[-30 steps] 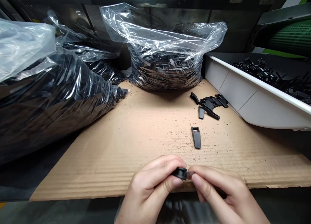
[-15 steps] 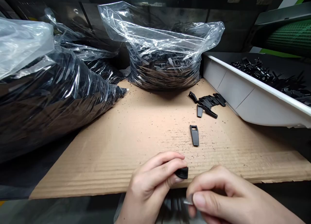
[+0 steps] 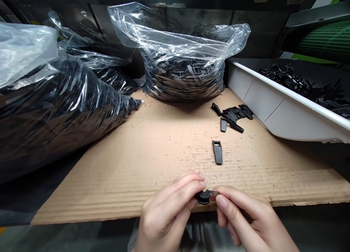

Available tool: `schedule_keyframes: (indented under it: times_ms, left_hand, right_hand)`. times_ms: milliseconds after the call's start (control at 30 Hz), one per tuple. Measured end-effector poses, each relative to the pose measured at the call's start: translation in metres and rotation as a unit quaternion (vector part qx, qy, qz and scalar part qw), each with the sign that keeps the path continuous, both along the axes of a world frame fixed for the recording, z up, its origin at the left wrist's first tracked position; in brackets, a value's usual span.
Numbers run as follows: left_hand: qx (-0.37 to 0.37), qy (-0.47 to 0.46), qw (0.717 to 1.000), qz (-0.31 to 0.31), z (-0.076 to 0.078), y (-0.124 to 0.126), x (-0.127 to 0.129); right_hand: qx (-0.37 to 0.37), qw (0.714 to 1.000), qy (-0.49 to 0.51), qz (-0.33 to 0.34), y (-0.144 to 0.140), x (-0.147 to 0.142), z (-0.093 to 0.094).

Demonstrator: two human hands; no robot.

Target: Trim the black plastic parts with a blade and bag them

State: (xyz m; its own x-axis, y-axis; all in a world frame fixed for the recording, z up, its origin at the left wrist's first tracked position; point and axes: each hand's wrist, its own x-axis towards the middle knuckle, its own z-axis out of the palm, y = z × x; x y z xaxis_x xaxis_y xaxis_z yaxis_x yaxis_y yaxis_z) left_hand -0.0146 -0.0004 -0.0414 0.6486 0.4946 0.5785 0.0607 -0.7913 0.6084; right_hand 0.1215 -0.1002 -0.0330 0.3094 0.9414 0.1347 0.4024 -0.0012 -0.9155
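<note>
My left hand (image 3: 169, 208) is closed around a black plastic part (image 3: 203, 197), its rounded, grooved end sticking out past the fingertips. In my right hand (image 3: 243, 215) a small thin metal blade (image 3: 214, 193) is pinched between thumb and forefinger. The blade's tip meets the exposed end of the plastic part. Both hands are over the front edge of the cardboard sheet (image 3: 123, 164). Just beyond them lies a single tapered black plastic piece (image 3: 217, 152) with a square opening at its far end.
Several similar black pieces (image 3: 232, 115) lie in a loose pile farther back. At the right, a white bin (image 3: 279, 102) contains many black parts. Clear plastic bags full of black parts stand behind (image 3: 183, 70) and at the left (image 3: 62, 102). Dark shavings dot the cardboard.
My right hand has moved up and left, bringing the blade to the plastic part. The part has turned slightly in my left hand.
</note>
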Motion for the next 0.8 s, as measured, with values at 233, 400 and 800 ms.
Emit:
schedule_keyframes:
  times_ms: [233, 400, 800]
  left_hand:
    - [0.006, -0.030, 0.998, -0.054, 0.000, 0.004, 0.000]
    - [-0.028, -0.040, 0.996, -0.072, 0.007, 0.006, 0.001]
    - [-0.091, -0.046, 0.994, -0.041, 0.012, 0.005, 0.005]
  right_hand:
    - [-0.029, 0.999, -0.030, 0.011, 0.003, 0.010, 0.009]
    - [-0.114, 0.987, 0.065, 0.097, 0.010, 0.026, 0.015]
    - [-0.221, 0.901, 0.308, 0.213, 0.006, 0.025, 0.033]
